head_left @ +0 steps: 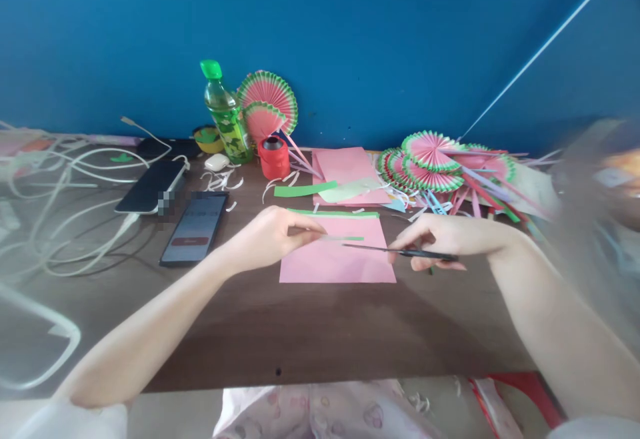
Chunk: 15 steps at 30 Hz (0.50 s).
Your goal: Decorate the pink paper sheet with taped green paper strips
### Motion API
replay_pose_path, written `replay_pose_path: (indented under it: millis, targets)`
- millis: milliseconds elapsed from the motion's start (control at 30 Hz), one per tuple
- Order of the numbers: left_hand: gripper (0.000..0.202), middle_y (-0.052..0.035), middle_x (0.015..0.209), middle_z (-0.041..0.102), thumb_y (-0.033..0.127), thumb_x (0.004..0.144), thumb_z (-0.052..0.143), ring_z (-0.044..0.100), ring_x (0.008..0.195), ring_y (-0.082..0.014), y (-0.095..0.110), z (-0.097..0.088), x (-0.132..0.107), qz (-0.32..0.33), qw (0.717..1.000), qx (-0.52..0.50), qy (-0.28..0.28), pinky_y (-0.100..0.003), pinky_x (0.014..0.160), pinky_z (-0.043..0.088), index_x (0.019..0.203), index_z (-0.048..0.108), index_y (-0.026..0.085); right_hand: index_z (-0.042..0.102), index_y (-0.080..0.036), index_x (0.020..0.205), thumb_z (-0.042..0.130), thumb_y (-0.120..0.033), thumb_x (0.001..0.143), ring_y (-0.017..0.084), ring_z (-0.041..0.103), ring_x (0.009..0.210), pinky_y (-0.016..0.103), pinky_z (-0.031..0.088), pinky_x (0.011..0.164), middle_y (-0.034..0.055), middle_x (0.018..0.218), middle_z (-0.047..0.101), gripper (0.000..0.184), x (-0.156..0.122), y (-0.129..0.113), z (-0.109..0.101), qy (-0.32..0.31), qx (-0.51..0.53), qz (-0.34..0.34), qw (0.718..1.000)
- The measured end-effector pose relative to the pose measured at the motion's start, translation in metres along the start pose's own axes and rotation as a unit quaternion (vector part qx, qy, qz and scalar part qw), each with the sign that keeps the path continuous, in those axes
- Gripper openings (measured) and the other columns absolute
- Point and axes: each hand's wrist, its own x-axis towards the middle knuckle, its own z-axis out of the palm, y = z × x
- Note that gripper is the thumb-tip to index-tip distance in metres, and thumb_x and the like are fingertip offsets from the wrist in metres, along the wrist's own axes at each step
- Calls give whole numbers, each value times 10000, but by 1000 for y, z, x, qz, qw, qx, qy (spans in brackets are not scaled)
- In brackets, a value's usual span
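Note:
Between the thumb and fingers of my left hand (pixel 265 239) is a thin green and whitish paper strip (pixel 354 239), its free end pointing right. My right hand (pixel 445 233) grips a pair of dark-handled scissors (pixel 425 254), whose blades reach left just below the strip. Seen nearly edge-on, the blades look close together, and I cannot tell whether they touch the strip. Under both lies a pink paper sheet (pixel 335 271) with a green band (pixel 350 215) along its far edge. A wider green strip (pixel 297 191) rests behind it.
Watermelon-patterned paper fans (pixel 431 152) and sticks lie at the back right; others lean behind a green-capped bottle (pixel 230 125) and a red container (pixel 274 157). A phone (pixel 195 229), a power bank (pixel 151 187), white cables (pixel 65 212) and paper scraps (pixel 220 179) occupy the left.

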Motion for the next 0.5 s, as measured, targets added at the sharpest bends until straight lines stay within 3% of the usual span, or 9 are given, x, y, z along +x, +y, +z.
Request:
replay_pose_path:
  millis: [133,233,333,400,500]
  targets:
    - [273,-11,738,685,389,759,537,606,641,-142,-6,-17,1,-29,998,-14,56,-219,615,464,871,683,188,647,-169,982,569,-424,730,48,448,319,226,429,469,9,656,646,367,-8,6,-10,20,-51,40,998]
    - [295,12,575,621,409,761,533,544,515,-105,-6,-15,6,-43,998,-36,26,-199,523,435,886,668,177,617,-187,1017,529,-458,749,97,533,417,246,447,562,5,629,637,391,-8,12,-17,141,-85,71,984]
    - [292,2,588,617,388,791,494,535,522,-98,-4,-3,9,-65,992,-107,-4,-191,498,432,889,650,161,619,-198,972,500,-464,754,138,584,530,249,426,573,17,705,641,364,3,22,-22,297,-164,100,935]
    - [277,-18,642,640,354,787,506,547,545,-101,-4,5,10,-85,982,-170,-8,-198,510,448,914,637,145,628,-189,913,454,-433,779,169,593,610,259,413,585,36,726,634,328,15,32,-24,345,-222,120,904]
    - [294,-46,708,663,325,778,531,545,532,-94,-3,9,9,-105,964,-244,11,-220,540,466,966,624,119,633,-162,888,478,-423,757,228,582,762,283,413,640,82,770,605,330,34,49,-25,347,-311,148,872]
